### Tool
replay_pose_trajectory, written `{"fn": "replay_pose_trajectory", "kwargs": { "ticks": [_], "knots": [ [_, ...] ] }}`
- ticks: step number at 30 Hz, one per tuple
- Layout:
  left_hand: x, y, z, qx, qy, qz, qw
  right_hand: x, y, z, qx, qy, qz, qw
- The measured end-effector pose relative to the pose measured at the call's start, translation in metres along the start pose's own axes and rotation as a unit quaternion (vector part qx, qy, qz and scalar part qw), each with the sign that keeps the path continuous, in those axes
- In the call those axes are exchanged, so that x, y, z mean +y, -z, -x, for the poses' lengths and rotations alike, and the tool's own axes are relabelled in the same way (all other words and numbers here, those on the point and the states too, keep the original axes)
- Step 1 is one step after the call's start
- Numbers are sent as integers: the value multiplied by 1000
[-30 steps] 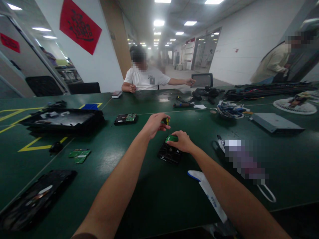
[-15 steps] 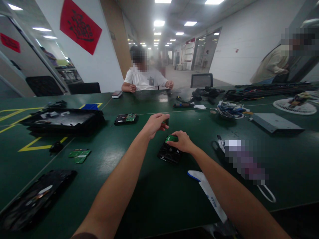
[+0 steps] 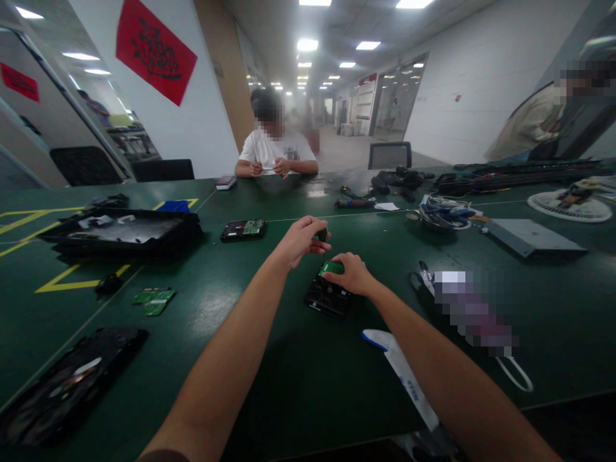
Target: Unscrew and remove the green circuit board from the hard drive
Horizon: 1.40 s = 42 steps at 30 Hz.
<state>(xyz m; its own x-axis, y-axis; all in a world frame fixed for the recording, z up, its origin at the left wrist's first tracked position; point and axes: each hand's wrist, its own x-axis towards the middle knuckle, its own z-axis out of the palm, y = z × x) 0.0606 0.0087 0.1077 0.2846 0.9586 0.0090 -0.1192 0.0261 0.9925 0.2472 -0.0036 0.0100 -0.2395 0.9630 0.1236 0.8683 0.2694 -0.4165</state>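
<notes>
A black hard drive (image 3: 326,297) with a green circuit board lies on the dark green table (image 3: 298,359) in front of me. My right hand (image 3: 353,273) rests on the drive's far end, fingers curled over the green board, holding it down. My left hand (image 3: 299,240) hovers just above and behind the drive, fingers closed round the dark handle of a screwdriver (image 3: 322,235), whose shaft points down at the drive.
A second hard drive (image 3: 243,229) lies further back. A black tray (image 3: 120,231) stands at the left, loose green boards (image 3: 154,300) and a black panel (image 3: 67,385) nearer me. Cables (image 3: 445,212) and a grey box (image 3: 532,236) lie right. A person sits opposite.
My left hand has turned the screwdriver handle, its yellow part no longer showing. The person opposite has drawn an outstretched arm back in. My right hand has stayed put.
</notes>
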Motion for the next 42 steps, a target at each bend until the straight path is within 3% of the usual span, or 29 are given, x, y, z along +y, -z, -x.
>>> {"fn": "replay_pose_trajectory", "kwargs": {
  "ticks": [19, 27, 33, 42],
  "knots": [
    [2, 1, -1, 7, -33, 5, 999, -2, 1, 1, 1, -4, 3, 1000],
    [-2, 3, -5, -7, -5, 52, 999, -4, 3, 2, -1, -5, 1, 1000],
    [-1, 3, -4, 17, -10, 16, 1000, -3, 3, 1, -2, -4, -1, 1000],
    [-3, 3, -4, 3, 9, 29, 1000, -5, 5, 2, -6, -10, -6, 1000]
  ]
}}
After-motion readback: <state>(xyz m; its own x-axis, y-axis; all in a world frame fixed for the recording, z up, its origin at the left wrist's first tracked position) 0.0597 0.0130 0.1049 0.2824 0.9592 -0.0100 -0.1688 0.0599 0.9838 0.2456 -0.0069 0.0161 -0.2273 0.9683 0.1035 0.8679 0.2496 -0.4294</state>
